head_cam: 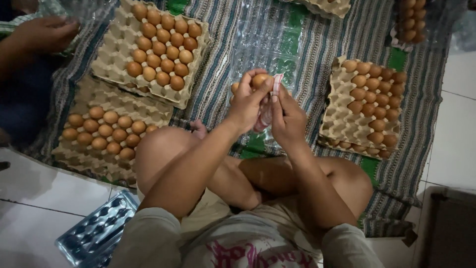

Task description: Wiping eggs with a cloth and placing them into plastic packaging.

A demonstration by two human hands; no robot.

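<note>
Cardboard egg trays ring the seated person: two at the left (pixel 148 44), one at the right (pixel 364 104), with clear plastic cartons (pixel 270 39) on the far side. The left hand (pixel 246 105) is closed around a brown egg (pixel 260 80) at its fingertips. The right hand (pixel 286 118) pinches a small red-and-white label (pixel 275 85) just beside the egg. A striped mat (pixel 218 79) covers the white tiled floor (pixel 458 124).

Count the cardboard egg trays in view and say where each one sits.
5: upper left tray, lower left tray, right tray, one cut off at the top edge, one at the top right corner. More may lie stacked underneath or out of frame.
</note>
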